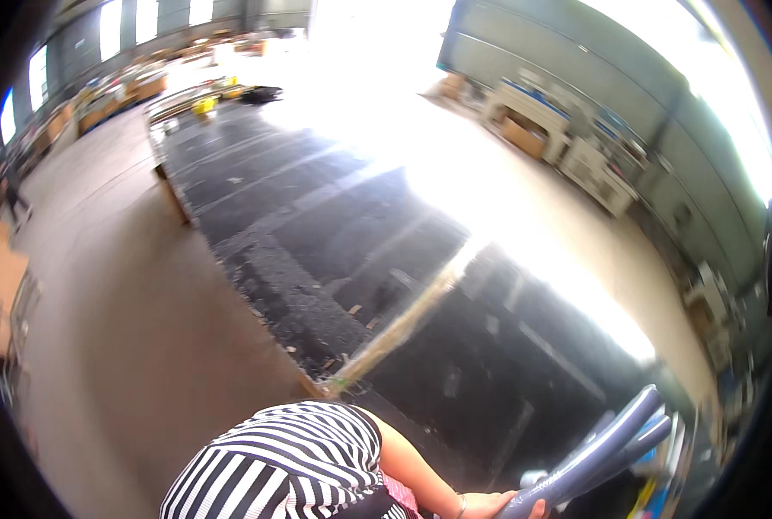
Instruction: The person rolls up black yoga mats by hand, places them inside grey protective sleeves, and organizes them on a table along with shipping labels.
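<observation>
My left arm, in a black-and-white striped short sleeve, comes in from the lower edge and reaches right. At the bottom, my left hand [488,504] is closed around the lower end of a shiny blue-grey roll [589,457]. A second blue-grey roll [641,443] lies against it, and both slant up to the right over the near part of the black-topped table [464,381]. Whether the hand grips both rolls is hard to tell, since their lower ends are cut off by the frame. My right hand is not in view.
A pale seam [412,324] crosses the long table. Yellow items [204,105] and a dark bundle [262,94] lie at its far end. White machines [598,173] line the right wall. Cardboard [2,285] stands at left, near a distant person [12,195]. Colourful items [658,493] sit beside the rolls.
</observation>
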Motion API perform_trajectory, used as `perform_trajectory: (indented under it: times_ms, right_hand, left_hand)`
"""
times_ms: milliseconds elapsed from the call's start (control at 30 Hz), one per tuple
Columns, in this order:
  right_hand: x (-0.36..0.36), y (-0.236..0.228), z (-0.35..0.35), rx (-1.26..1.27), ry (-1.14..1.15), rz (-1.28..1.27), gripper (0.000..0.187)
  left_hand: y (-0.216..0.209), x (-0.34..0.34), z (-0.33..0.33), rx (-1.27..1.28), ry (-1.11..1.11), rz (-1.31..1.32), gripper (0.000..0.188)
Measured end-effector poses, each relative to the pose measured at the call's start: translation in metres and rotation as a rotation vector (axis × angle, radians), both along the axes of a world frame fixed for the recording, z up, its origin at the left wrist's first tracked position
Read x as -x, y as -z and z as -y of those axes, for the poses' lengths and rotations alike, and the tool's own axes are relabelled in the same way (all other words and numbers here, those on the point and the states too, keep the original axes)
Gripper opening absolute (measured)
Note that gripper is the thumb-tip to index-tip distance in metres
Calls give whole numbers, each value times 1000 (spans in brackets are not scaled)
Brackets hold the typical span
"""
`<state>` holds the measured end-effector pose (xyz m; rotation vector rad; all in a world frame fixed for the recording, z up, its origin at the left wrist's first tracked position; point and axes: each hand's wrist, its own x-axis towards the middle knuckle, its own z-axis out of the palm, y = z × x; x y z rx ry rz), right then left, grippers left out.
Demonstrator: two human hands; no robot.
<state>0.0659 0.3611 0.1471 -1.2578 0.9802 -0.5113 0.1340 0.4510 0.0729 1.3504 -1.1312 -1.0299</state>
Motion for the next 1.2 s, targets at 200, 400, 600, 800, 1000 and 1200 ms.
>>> perform_trajectory:
  times_ms: [200,400,600,800,1000,1200]
  right_hand:
    - [-111,80,79,217,-433,20,44]
    - [-178,213,82,437,-520,109,43]
    - [-162,244,154,1049,-597,-154,36]
    - [-121,99,92,-250,-937,-96,45]
    - [-104,110,66,-507,-934,-28,60]
    - [-108,107,62,-700,-839,-11,48]
  left_hand:
    - [4,-69,-9,-172,-547,-64,78]
    - [75,-136,-53,-177,-931,-758,30]
    - [39,-140,-36,-189,-941,-999,41]
    - [27,-141,-25,-249,-1022,-832,45]
    - [14,-141,-26,-287,-960,-678,49]
    - [33,-148,-40,-239,-906,-685,60]
